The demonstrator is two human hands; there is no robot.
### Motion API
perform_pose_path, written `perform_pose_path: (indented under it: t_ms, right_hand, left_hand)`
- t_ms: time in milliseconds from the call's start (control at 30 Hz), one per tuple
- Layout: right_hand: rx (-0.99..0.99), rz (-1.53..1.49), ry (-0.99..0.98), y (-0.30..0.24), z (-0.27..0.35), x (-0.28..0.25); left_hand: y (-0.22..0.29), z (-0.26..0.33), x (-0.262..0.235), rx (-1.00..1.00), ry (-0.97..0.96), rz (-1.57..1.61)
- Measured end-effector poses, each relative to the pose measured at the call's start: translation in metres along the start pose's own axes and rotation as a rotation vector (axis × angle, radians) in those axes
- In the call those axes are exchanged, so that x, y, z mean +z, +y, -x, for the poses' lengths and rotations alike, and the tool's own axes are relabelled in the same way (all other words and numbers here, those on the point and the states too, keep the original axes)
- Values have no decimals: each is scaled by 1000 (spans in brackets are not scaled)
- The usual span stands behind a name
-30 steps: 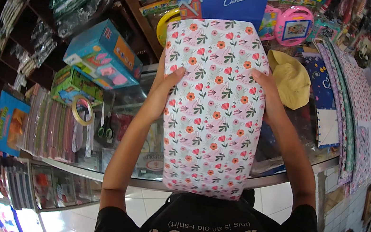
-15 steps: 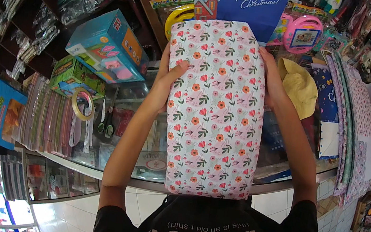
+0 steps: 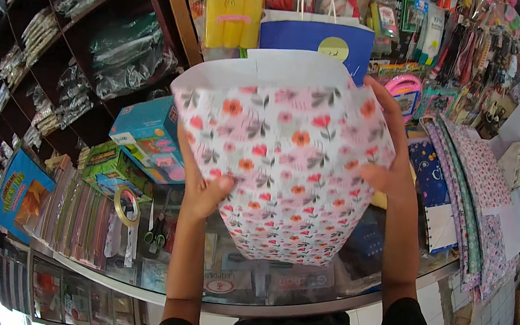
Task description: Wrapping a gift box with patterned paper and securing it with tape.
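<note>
Blue box (image 3: 151, 136): left of the middle, partly hidden behind the left hand (image 3: 200, 195).
Left hand: curled around the paper's left side, thumb in front, most fingers hidden.
Flowery paper (image 3: 293, 167): middle of the frame, between both hands, white inside showing on top; can't tell what's in it.
Blue bag (image 3: 292, 35): top middle, bottom hidden by the paper.
Right hand (image 3: 396, 173): spread wide, holding the paper's right side, thumb blurry.
</note>
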State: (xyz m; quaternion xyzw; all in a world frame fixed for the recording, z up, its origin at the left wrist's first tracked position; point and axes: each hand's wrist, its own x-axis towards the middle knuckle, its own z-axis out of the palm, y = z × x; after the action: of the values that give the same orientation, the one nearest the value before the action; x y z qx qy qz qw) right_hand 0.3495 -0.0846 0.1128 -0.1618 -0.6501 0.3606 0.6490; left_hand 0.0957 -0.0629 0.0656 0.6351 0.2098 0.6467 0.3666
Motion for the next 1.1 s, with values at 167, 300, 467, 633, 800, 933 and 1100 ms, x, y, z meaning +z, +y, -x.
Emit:
perform_pose_path:
  t_ms: [167,300,467,633,800,933,1100]
  right_hand:
    - [-306,229,-203,-16,16,-10]
    - [-423,164,-355,-18,17,-15]
    - [-128,27,-355,-21,24,-27]
    - [-186,271,-311,-21,24,-27]
    - [-91,466,-389,-30,21,-30]
    - [-109,624,-542,-40,12,-28]
    - [-55,663,-571,-41,12,-24]
  left_hand:
    - [-16,43,-33,91,-230,-84]
    - [-26,36,-35,14,-174,-45]
    - [-37,24,-35,-121,-80,6]
    - [-51,11,-30,-261,-8,67]
    - [-35,5,-13,-377,56,110]
    - [17,0,18,-398,193,54]
    - [20,-6,2,409,-304,-410]
